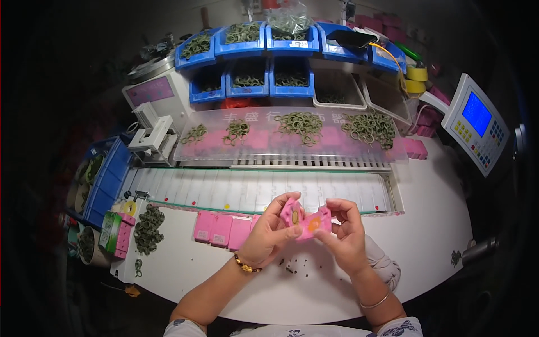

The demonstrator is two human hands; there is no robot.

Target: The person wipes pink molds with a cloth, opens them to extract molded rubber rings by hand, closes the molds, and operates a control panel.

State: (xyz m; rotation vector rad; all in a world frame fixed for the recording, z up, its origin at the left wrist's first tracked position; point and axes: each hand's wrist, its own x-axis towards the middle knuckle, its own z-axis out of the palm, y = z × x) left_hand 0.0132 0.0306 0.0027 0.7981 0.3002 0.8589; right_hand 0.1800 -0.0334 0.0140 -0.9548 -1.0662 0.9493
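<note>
Two hands met at lower centre of the frame over a white table [426, 236]. Left hand [268, 233] and right hand [343, 233] both pinched closed on one pink case [306, 221], opened like a clamshell. Its two halves spread in a V, hinge pointing down toward the person, open insides facing up and toward the camera; long axis ran roughly left-right across the frame. A round yellowish spot sat inside each half. Small dark bits [292, 268] lay on the table just below the hands.

Closed pink cases [220, 230] lay flat in a row just left of the hands. A heap of green rings [148, 229] sat further left, beside a green and pink box [115, 233] at lower left.

Blue bins [247, 56] stacked in two rows at upper centre held green rings; contents of the lower row were dim. A clear bag [288, 19] sat on top. White bins [337, 90] stood to their right, one with a few rings. Clear tray [269, 151] below them carried four ring piles [300, 124] over a pink sheet. Yellow tape rolls [416, 80] were at upper right, near a white control panel [477, 121] with a blue screen. Another blue bin [106, 174] stood at left edge.
</note>
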